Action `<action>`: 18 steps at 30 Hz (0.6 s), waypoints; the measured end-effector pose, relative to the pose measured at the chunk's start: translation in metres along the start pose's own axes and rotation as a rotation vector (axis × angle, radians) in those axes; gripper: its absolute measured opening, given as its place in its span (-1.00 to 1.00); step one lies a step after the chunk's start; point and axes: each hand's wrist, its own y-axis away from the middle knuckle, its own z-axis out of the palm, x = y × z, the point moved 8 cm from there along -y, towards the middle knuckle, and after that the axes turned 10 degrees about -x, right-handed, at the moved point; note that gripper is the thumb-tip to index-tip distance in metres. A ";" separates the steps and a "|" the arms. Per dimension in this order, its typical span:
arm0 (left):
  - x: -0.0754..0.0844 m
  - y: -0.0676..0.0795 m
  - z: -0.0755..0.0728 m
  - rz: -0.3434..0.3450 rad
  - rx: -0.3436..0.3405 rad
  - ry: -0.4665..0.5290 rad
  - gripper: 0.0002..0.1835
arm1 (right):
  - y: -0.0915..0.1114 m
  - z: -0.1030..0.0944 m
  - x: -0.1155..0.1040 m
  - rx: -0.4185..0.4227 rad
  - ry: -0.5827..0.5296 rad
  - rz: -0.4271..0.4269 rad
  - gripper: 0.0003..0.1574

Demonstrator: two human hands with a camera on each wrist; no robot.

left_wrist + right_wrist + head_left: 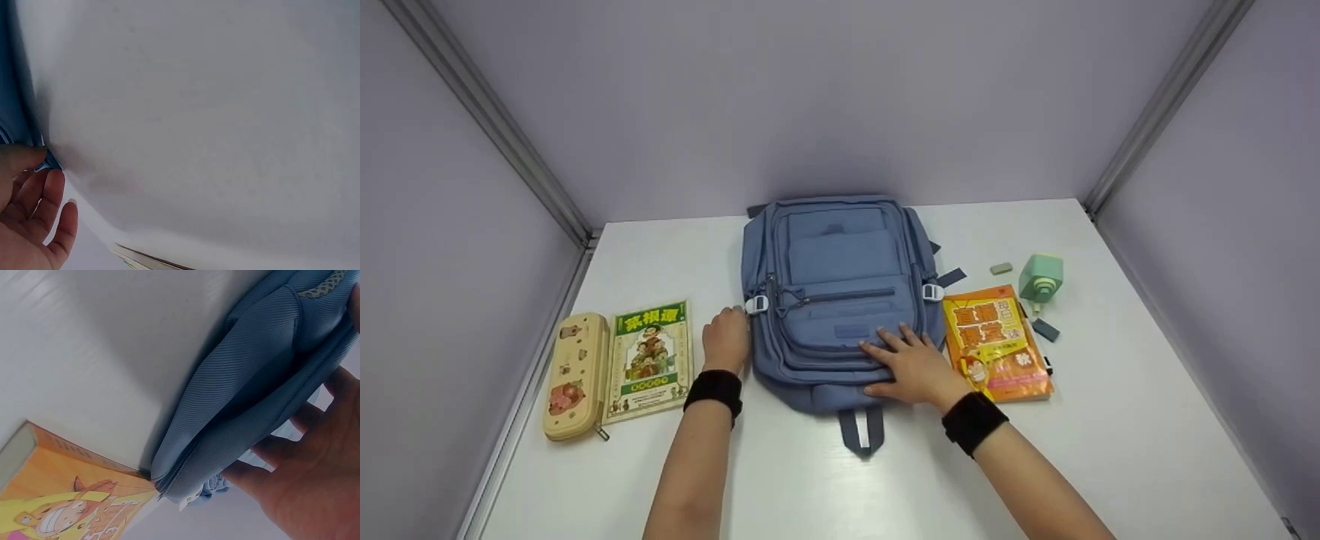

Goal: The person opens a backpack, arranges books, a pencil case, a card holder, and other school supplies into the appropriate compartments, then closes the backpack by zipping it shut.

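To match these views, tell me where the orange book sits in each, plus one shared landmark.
Head: orange book right of centre, beside the bag.
Left wrist: not in it.
Right wrist: lower left corner.
Shared landmark: the bag, central in head, at the left edge in left wrist, upper right in right wrist.

Right fingers rest on a backpack beside an orange book.

A white table before us bears a blue backpack, a cream case and booklet to its left, an orange book and mint-green object to its right.
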 end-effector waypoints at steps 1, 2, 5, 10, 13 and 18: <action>-0.002 -0.001 0.000 -0.017 -0.009 0.028 -0.75 | 0.000 0.000 0.000 0.001 -0.002 -0.001 0.03; -0.003 -0.002 0.001 -0.031 -0.020 0.051 -0.74 | 0.000 0.000 0.001 0.002 -0.003 -0.001 0.03; -0.005 -0.002 0.001 -0.046 -0.034 0.088 -0.74 | 0.001 -0.001 0.001 0.005 -0.008 -0.005 0.03; -0.005 -0.003 -0.002 -0.027 -0.003 0.100 -0.81 | 0.001 -0.003 0.001 0.014 -0.007 -0.003 0.03; -0.005 -0.002 -0.003 -0.020 -0.003 0.102 -0.84 | 0.001 -0.003 0.000 0.019 -0.002 -0.006 0.03; -0.005 0.004 -0.004 -0.015 -0.005 0.113 -0.87 | 0.001 -0.002 -0.001 0.028 0.011 -0.012 0.03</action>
